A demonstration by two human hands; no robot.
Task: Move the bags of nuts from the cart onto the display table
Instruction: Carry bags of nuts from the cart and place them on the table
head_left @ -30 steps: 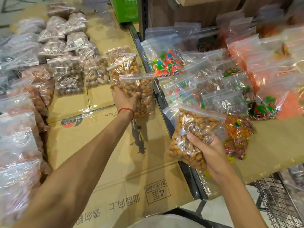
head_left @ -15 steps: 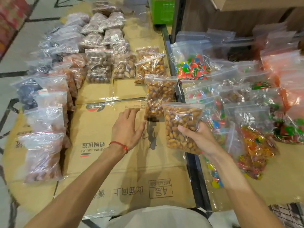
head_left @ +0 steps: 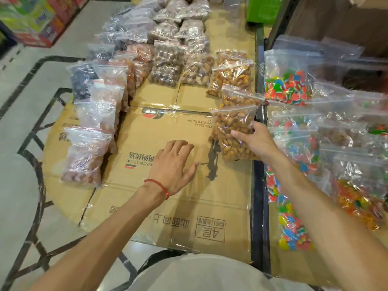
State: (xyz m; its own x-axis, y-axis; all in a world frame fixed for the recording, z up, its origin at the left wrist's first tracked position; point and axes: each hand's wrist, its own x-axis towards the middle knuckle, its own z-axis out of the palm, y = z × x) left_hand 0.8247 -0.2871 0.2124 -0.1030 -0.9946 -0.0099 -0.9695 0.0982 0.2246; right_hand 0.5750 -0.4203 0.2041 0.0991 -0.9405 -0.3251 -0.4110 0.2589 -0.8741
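Four bags of orange-brown nuts (head_left: 233,77) run in a column down the right edge of the cardboard-covered worktop (head_left: 163,131). The nearest bag (head_left: 230,131) (it overlaps the one behind it) lies on the cardboard with the right hand (head_left: 255,140) pinching its right side between thumb and fingers. The left hand (head_left: 174,164) holds nothing, fingers loosely spread above the cardboard just left of that bag, not touching it.

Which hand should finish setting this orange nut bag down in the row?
Right. The right hand grips the nut bag at the row's near end; the left hand is open over bare cardboard, holding nothing.
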